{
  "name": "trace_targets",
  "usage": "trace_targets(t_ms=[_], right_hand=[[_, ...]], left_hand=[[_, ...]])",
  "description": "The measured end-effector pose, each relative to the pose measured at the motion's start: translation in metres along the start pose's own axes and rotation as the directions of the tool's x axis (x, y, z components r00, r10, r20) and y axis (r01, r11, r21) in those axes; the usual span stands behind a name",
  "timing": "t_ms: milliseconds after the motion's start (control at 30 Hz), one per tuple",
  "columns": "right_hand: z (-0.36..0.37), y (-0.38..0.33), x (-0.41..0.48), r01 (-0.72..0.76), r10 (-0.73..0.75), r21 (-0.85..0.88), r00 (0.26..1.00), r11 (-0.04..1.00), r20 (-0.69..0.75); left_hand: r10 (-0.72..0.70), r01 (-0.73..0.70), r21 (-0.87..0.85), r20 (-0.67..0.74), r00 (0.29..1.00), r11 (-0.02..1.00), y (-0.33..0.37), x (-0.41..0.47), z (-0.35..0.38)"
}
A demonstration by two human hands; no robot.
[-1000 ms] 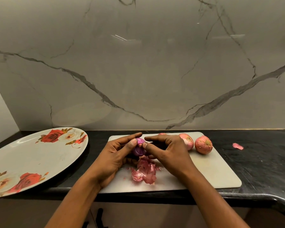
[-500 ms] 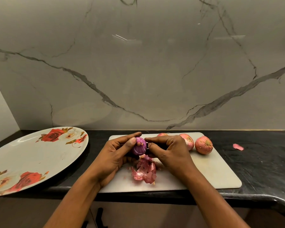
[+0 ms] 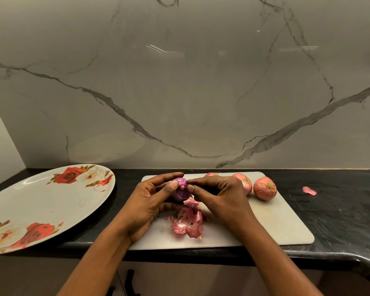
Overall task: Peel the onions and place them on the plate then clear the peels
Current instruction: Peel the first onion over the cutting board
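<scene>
onions (image 3: 178, 195) (image 3: 210, 174) (image 3: 245, 182) (image 3: 264, 188): 4 | plate (image 3: 41, 199): 1 | board (image 3: 276, 221): 1 | peel heap (image 3: 188, 225): 1 | loose peel (image 3: 309, 190): 1

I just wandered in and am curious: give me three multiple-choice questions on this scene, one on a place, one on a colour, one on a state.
1. Where does the pile of peels lie? A in a bowl; B on the cutting board; C in a sink.
2. What colour is the onion that the left hand holds? A purple; B green; C white.
3. What state is the plate in? A heaped with onions; B holding no onions; C upside down.
Answers: B, the peels sit on the white board; A, its bared skin is purple; B, only its rose pattern shows.
</scene>
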State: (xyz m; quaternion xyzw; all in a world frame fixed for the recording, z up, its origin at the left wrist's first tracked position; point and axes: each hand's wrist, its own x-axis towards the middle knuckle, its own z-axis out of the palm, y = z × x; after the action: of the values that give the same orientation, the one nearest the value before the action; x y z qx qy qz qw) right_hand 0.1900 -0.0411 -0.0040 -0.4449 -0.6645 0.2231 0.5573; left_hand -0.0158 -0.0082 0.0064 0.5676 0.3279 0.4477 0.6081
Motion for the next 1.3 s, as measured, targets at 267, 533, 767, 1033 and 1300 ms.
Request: trace_targets(t_ms=[267,533,767,1033,1300], right_hand=[[0.004,0.001,-0.001,0.040,-0.045,-0.241,0.999,0.970,-0.015],[0.004,0.009,0.004,-0.093,0.079,-0.131,0.990,0.987,-0.114],[0.003,0.011,0.004,-0.180,0.166,-0.076,0.973,0.981,-0.160],[0.001,0.007,0.000,-0.129,0.104,-0.173,0.984,0.976,-0.145],[0.002,-0.004,-0.002,-0.107,0.105,-0.029,0.993,0.994,-0.058]], left_hand=[[0.003,-0.003,0.006,-0.018,1.000,1.000,0.002,-0.002,0.002],[-0.006,0.008,-0.091,0.020,1.000,0.996,0.003,-0.002,0.000],[-0.054,0.054,-0.211,0.005,0.999,0.976,0.002,-0.001,-0.007],[-0.081,0.072,-0.215,-0.030,0.996,0.974,0.000,0.001,-0.008],[-0.003,0.003,0.005,0.007,1.000,1.000,0.002,-0.004,0.002]])
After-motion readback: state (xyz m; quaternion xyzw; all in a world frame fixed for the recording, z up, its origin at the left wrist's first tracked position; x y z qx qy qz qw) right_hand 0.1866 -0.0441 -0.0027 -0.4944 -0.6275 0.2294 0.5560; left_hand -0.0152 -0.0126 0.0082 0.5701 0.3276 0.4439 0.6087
